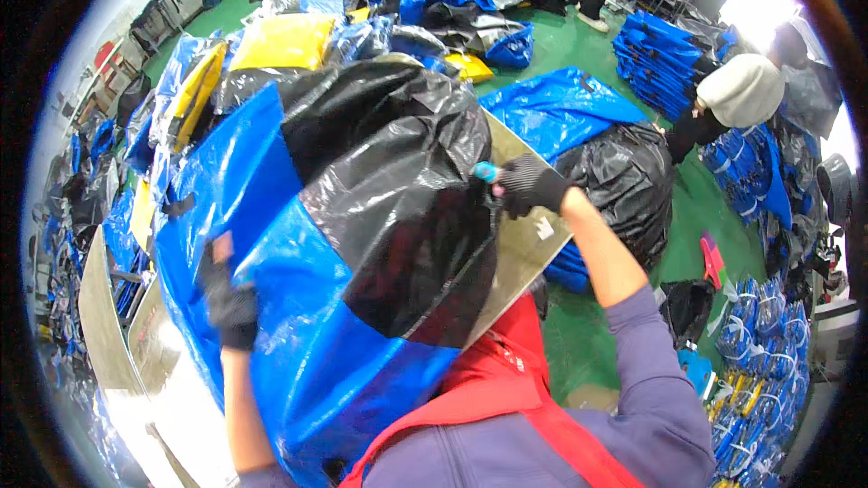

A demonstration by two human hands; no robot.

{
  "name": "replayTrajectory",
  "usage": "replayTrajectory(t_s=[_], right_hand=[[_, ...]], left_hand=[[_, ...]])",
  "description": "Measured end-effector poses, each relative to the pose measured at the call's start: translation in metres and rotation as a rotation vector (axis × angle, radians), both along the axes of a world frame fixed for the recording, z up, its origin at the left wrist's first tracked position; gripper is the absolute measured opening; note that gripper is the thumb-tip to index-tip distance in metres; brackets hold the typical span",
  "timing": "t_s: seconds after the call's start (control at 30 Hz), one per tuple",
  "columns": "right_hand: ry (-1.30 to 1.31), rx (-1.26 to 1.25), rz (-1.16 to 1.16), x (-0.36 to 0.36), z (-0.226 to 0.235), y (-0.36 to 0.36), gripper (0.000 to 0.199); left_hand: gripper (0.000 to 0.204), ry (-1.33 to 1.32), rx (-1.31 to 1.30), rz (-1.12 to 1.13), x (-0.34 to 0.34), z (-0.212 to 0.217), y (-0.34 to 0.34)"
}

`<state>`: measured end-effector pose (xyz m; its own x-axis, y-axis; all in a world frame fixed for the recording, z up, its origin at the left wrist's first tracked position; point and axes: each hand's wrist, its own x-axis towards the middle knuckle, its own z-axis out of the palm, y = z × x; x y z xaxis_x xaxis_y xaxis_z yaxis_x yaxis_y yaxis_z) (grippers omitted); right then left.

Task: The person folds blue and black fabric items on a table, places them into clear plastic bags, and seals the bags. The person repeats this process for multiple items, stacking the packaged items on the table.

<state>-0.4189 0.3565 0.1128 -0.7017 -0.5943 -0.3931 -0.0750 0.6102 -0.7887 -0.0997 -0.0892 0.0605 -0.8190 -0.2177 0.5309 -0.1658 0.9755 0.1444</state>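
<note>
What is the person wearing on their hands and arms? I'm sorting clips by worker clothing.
Both hands wear dark knit gloves: the left hand and the right hand. Purple-grey long sleeves are pushed up, leaving the forearms bare. A red vest lies over the chest and shoulders.

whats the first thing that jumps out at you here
A big blue tarp bag with a glossy black plastic sheet over it fills the middle, lying on a metal worktable. The gloved right hand grips a small teal-handled tool at the black plastic's edge, while the gloved left hand presses on the blue fabric. Behind, heaps of blue, yellow and black bags cover the green floor.
</note>
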Motion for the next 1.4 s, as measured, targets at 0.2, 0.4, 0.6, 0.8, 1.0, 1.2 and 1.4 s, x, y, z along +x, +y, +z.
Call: replayTrajectory(t_s=[0.2, 0.4, 0.6, 0.8, 1.0, 1.2, 1.4], right_hand=[[0.286, 0.22, 0.256, 0.045, -0.014, -0.003, 0.063], [0.158, 0.105, 0.087, 0.05, -0.052, 0.016, 0.032], [0.412, -0.356, -0.172, 0.077, -0.04, 0.01, 0.018], [0.481, 0.007, -0.075, 0.107, -0.007, -0.034, 0.058], [-0.165, -0.612, -0.23, 0.1, -0.048, -0.068, 0.051], [0.613, -0.139, 0.123, 0.105, 0.036, -0.005, 0.038], [0.512, 0.644, 0.304, 0.112, 0.054, 0.083, 0.045]], left_hand=[[0.051, -0.317, -0.206, -0.58, -0.152, 0.009, 0.151], [0.055, -0.366, 0.905, -0.523, -0.133, 0.074, 0.201], [0.034, -0.475, 0.956, -0.532, -0.154, 0.069, 0.178], [0.034, -0.514, 1.328, -0.585, -0.155, 0.036, 0.146], [0.044, -0.396, 1.881, -0.618, -0.14, 0.006, 0.145], [0.066, -0.137, -0.07, -0.62, -0.122, -0.048, 0.129], [0.066, -0.277, -0.092, -0.626, -0.12, -0.057, 0.128]])
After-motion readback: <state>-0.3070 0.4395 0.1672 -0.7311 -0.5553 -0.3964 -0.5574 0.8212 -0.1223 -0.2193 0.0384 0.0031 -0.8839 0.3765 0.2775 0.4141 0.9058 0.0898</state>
